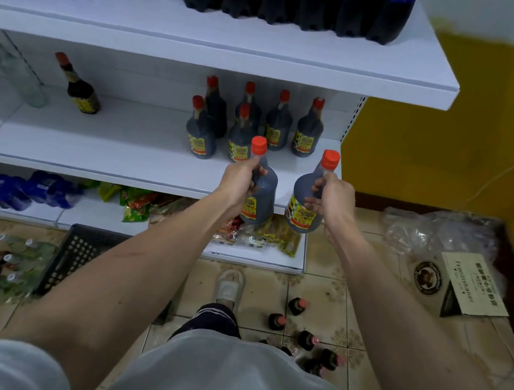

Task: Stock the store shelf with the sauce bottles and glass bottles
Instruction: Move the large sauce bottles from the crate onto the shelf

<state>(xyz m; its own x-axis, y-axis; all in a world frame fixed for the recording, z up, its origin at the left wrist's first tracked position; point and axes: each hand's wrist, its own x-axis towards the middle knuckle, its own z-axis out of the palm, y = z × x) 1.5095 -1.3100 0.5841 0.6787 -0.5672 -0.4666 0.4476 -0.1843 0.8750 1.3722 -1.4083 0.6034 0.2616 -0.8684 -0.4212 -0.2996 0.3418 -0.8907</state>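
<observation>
Hands (240, 177) gripping dark sauce bottles (261, 192), shelf (90, 151)

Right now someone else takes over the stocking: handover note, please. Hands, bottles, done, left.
Left hand grips a sauce bottle by the neck; right hand grips another. Both are at the front edge of the middle shelf, not set down.
Done: six sauce bottles grouped on the shelf's right end; a small dark bottle and a clear glass bottle on its left.
Left: place these two, then the floor bottles and the glass bottles by the black crate.
</observation>
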